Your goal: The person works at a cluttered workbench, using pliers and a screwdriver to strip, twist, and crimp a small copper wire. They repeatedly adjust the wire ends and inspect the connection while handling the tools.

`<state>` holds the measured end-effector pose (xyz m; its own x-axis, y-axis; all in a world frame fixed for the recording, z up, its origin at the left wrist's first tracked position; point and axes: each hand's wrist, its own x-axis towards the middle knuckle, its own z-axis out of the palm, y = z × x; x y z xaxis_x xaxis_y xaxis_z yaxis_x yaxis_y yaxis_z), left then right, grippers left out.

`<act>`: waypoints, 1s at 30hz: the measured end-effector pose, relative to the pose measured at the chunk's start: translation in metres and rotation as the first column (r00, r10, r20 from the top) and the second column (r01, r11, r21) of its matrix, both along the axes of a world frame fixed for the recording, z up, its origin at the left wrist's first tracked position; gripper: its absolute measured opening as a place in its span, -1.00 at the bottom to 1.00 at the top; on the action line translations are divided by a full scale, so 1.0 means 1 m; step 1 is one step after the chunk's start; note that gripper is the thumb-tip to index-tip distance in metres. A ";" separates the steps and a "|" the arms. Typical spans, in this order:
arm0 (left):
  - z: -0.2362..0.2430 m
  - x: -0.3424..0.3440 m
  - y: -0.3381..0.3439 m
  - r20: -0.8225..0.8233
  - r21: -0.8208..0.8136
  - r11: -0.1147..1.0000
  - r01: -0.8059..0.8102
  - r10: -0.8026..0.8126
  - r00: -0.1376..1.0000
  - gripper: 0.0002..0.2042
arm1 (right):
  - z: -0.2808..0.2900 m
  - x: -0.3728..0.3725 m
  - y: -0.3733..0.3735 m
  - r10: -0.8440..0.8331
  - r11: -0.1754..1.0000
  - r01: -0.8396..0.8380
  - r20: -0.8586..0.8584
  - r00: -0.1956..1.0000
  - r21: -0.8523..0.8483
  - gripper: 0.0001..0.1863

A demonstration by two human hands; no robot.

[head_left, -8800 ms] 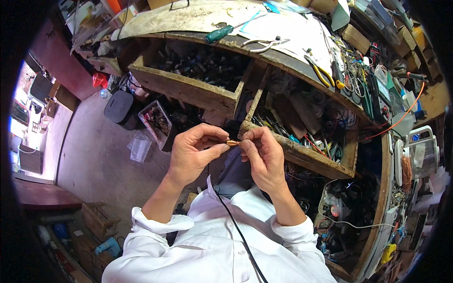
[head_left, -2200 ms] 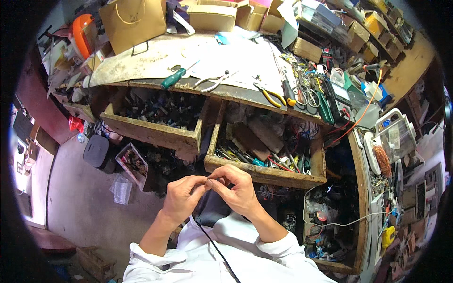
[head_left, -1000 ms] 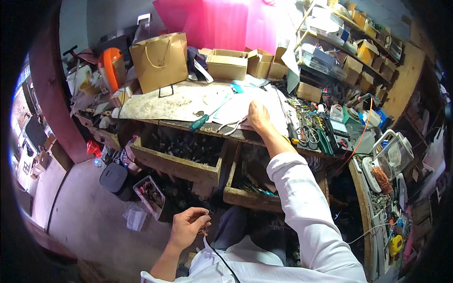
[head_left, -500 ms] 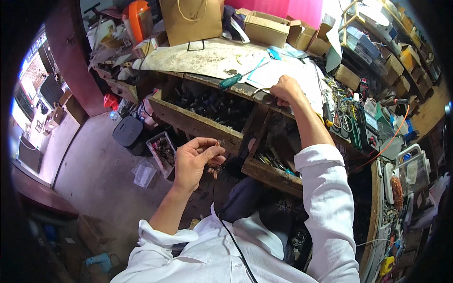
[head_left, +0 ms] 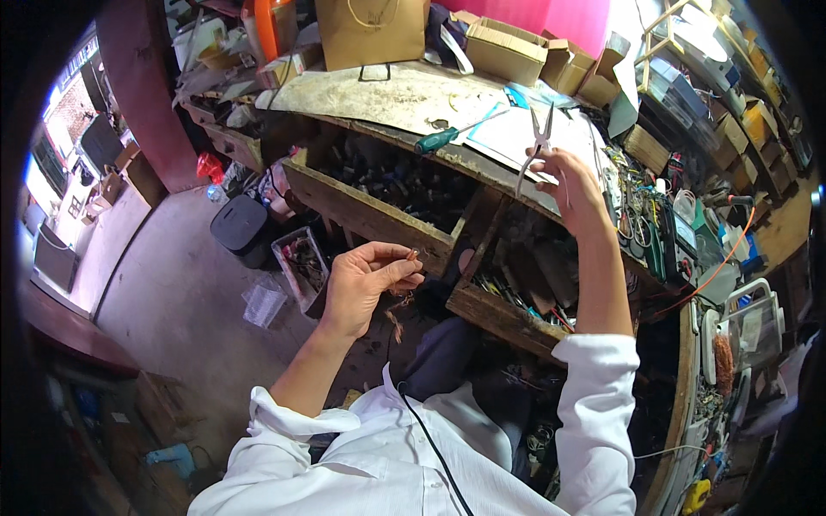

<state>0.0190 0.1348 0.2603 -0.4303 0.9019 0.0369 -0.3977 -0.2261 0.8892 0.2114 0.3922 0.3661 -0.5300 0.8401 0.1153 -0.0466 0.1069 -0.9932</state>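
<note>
My left hand [head_left: 366, 284] is closed in a pinch, held in front of my body near the open drawers. Between its thumb and forefinger is a small copper-coloured piece [head_left: 413, 255]; copper strands [head_left: 396, 322] dangle below the fingers. Over the front edge of the workbench, my right hand [head_left: 570, 182] grips a pair of long-nose pliers [head_left: 541, 133] by the handles. The jaws point up and stand slightly apart, with nothing between them. A green-handled screwdriver [head_left: 437, 140] lies at the bench edge, to the left of the pliers.
Two wooden drawers stand pulled out, one with dark parts [head_left: 379, 185], the other with tools [head_left: 508, 292]. Cardboard boxes [head_left: 506, 53] and a paper bag [head_left: 375, 34] line the back. Cluttered tools and cables [head_left: 637, 215] cover the right. A dark bin [head_left: 241, 225] stands on the floor.
My right hand has lifted from the bench edge with the pliers, which now point upward. My left hand keeps its pinch on the copper piece. The whole view has shifted slightly.
</note>
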 end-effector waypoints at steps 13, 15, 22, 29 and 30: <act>0.009 0.024 0.009 -0.115 0.041 0.998 -0.049 0.053 0.992 -0.86 | -0.083 0.038 -0.171 0.402 0.816 -0.432 -0.162 0.901 -0.383 -0.77; 0.007 0.024 0.009 -0.156 0.018 0.998 -0.055 0.057 0.986 -0.86 | -0.095 0.037 -0.178 0.341 0.873 -0.375 -0.159 0.927 -0.311 -0.75; -0.002 0.023 0.007 -0.187 -0.059 0.998 0.009 -0.020 0.982 -0.86 | -0.109 0.040 -0.173 0.309 0.936 -0.332 0.179 0.934 0.114 -0.68; -0.003 0.025 -0.001 -0.217 -0.060 0.997 0.040 -0.052 0.975 -0.88 | -0.096 0.032 -0.179 0.104 0.880 -0.251 0.352 0.930 0.403 -0.75; -0.003 0.024 -0.002 -0.226 -0.071 0.997 0.039 -0.054 0.973 -0.87 | -0.093 0.031 -0.181 0.076 0.855 -0.252 0.372 0.925 0.453 -0.79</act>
<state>0.0430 0.1329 0.2576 -0.3746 0.9246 0.0693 -0.1920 -0.1505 0.9698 0.2423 0.2110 0.2733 -0.7348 0.6191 0.2771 0.2114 0.5972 -0.7738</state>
